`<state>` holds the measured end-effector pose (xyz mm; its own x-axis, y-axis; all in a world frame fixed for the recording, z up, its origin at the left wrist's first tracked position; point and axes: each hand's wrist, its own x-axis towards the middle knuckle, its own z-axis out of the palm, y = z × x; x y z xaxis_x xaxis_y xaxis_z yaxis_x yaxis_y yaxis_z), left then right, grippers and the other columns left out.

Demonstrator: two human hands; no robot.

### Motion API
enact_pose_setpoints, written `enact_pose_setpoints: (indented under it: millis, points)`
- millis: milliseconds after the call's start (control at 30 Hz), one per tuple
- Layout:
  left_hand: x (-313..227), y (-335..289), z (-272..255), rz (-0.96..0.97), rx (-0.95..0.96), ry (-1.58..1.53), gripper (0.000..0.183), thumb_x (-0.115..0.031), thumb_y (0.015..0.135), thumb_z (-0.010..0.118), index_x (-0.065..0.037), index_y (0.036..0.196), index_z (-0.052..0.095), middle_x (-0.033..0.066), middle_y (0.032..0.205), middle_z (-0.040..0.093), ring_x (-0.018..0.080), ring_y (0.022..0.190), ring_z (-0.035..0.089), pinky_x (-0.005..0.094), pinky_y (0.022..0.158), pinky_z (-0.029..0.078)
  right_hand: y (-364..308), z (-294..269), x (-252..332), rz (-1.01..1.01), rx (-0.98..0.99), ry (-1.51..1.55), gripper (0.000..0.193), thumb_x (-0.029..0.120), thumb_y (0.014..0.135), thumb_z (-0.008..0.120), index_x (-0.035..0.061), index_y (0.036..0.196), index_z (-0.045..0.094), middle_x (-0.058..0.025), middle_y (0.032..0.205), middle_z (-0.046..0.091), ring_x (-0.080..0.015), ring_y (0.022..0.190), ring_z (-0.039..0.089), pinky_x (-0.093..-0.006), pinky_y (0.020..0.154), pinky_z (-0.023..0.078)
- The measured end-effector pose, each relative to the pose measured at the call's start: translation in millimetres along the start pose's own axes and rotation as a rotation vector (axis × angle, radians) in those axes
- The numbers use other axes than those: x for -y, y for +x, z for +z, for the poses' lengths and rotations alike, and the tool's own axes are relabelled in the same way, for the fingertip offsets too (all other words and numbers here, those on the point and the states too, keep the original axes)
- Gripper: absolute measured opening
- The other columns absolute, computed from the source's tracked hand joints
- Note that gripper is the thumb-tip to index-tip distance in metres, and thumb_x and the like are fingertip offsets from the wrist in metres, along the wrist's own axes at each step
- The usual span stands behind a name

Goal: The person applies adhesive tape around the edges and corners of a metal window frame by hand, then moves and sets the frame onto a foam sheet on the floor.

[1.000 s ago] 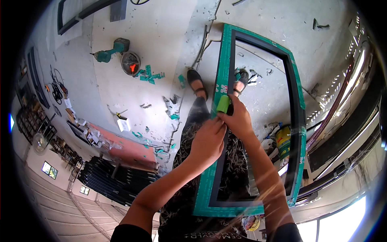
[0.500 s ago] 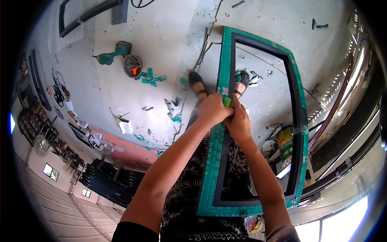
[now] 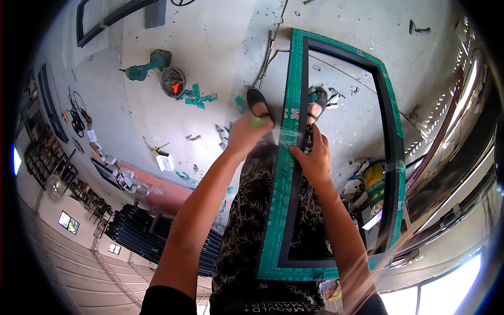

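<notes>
A rectangular window frame (image 3: 287,181), dark grey with green protective film, rests against my legs. My left hand (image 3: 247,137) is closed around a small roll of clear film with a green core (image 3: 256,122), left of the frame's long bar; motion blurs the roll. From it a clear strip (image 3: 287,136) stretches to the bar and lies across it. My right hand (image 3: 315,160) is just below the strip, its thumb on the bar's green face and its fingers stretched out at the inner edge. Clear film also crosses the frame's right bar.
A teal cordless drill (image 3: 148,66) and a round bowl (image 3: 172,82) with an orange piece lie on the floor at left, beside green film scraps (image 3: 198,96). A yellow-green bucket (image 3: 374,181) stands beyond the frame's opening. Dark profiles (image 3: 139,233) are stacked at lower left.
My left hand has moved left off the bar with the roll, and the clear strip now shows stretched between them. My right hand's fingers have opened from beside the roll.
</notes>
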<state>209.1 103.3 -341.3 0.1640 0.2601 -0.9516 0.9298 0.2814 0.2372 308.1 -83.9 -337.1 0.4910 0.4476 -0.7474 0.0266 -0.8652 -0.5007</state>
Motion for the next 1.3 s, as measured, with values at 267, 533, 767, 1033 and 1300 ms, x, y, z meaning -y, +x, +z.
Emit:
enact_pose_setpoints:
  millis: [267,533,767,1033,1300]
  points:
    - [123,29,127,0.155,-0.299,-0.224,0.035,-0.035,0.093,0.060,-0.006,0.111,0.055,0.0139,0.091,0.064,0.0257,0.082,0.062,0.0364,0.073,0.050,-1,9,-32,-0.019,0.008,0.276,0.071,0.018,0.080,0.074,-0.0038,0.139,0.042,-0.0170,0.120,0.059,-0.0225,0.102,0.059,-0.0341,0.091,0.046]
    - [194,78,185,-0.058,0.153,-0.994,0.032,-0.019,0.095,0.056,-0.003,0.123,0.055,0.0146,0.100,0.067,0.0208,0.088,0.065,0.0338,0.074,0.054,-16,27,-75,0.095,0.182,0.472,0.056,0.005,0.082,0.066,0.0027,0.135,0.048,-0.0120,0.123,0.061,-0.0228,0.111,0.058,-0.0360,0.090,0.049]
    - [177,72,167,-0.066,0.222,-0.788,0.039,-0.027,0.094,0.058,0.002,0.121,0.056,0.0119,0.099,0.067,0.0188,0.082,0.066,0.0336,0.070,0.055,-4,57,-96,-0.111,0.357,0.509,0.045,0.004,0.078,0.072,0.0019,0.120,0.055,-0.0097,0.108,0.065,-0.0194,0.097,0.061,-0.0321,0.086,0.049]
    - [151,49,154,0.080,0.222,-0.139,0.037,-0.035,0.092,0.054,-0.004,0.111,0.063,0.0161,0.088,0.067,0.0290,0.079,0.067,0.0387,0.070,0.053,-8,22,-156,0.312,0.238,0.786,0.049,0.011,0.081,0.073,-0.0030,0.124,0.052,-0.0118,0.116,0.059,-0.0222,0.110,0.058,-0.0347,0.087,0.053]
    - [12,-15,46,-0.029,0.208,-0.780,0.047,-0.046,0.094,0.059,-0.004,0.113,0.058,0.0015,0.089,0.062,0.0092,0.080,0.057,0.0247,0.072,0.045,34,-41,-11,-0.123,0.110,0.513,0.064,0.019,0.068,0.084,0.0006,0.123,0.055,-0.0101,0.118,0.060,-0.0253,0.116,0.056,-0.0387,0.097,0.045]
